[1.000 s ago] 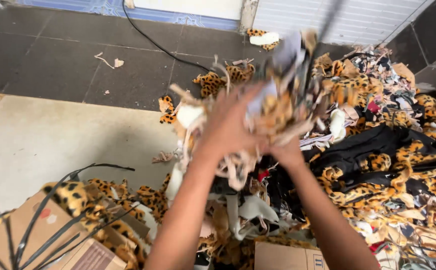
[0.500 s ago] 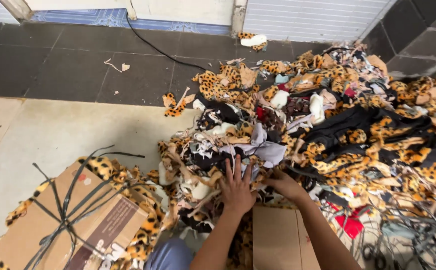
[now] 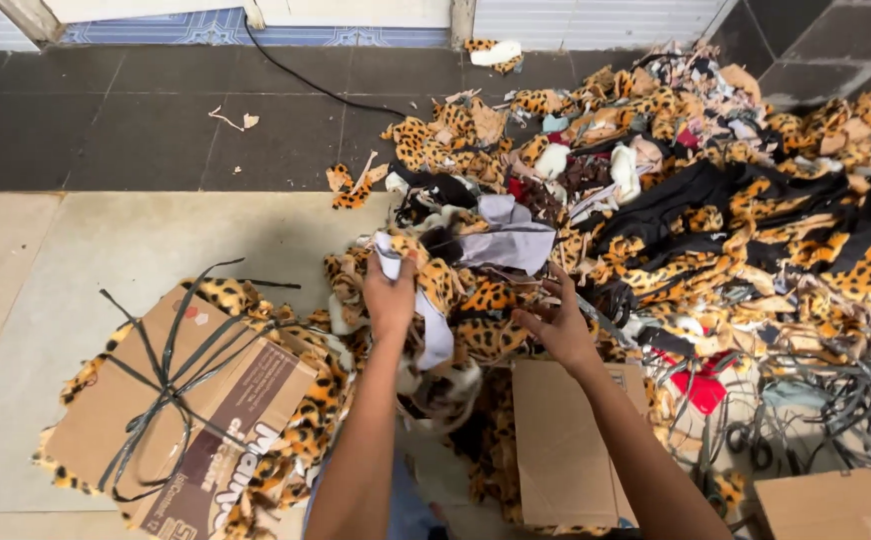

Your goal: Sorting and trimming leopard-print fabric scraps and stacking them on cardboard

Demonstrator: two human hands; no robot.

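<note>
Down at the near edge of the scrap pile (image 3: pixel 656 200) on the floor, the left hand (image 3: pixel 392 298), raised with a bundle a second ago, now clenches leopard-print scraps (image 3: pixel 436 290), while the right hand (image 3: pixel 559 325), fingers spread, presses into the pile beside them.

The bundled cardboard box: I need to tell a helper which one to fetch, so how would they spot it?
Start at the pale floor, left of the big heap of leopard-print scraps. The bundled cardboard box lies flat there, left of the left hand. Unlike the other cardboard, it is tied with dark straps over leopard fabric.
</note>
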